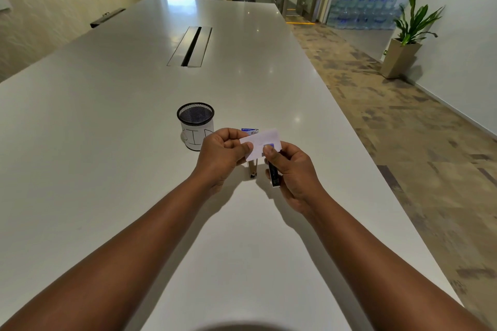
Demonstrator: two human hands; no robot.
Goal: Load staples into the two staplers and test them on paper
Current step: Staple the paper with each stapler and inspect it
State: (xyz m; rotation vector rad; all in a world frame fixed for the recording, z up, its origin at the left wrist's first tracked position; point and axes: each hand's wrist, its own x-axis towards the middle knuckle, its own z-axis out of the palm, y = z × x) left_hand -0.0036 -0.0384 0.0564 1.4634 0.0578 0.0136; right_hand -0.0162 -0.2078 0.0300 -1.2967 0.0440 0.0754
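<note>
My left hand [221, 152] pinches the left edge of a small white slip of paper [262, 140] held above the table. My right hand [294, 172] grips a black stapler [274, 175], with its thumb pressed on the paper's lower right part. A second, silver stapler [253, 168] lies on the table just under the paper, between my hands. A small blue staple box [250, 131] peeks out behind the paper.
A black mesh cup [195, 123] with a white handwritten label stands left of my hands on the long white table [134, 142]. A metal cable slot [191, 45] runs along the table's middle. The table's right edge drops to carpeted floor.
</note>
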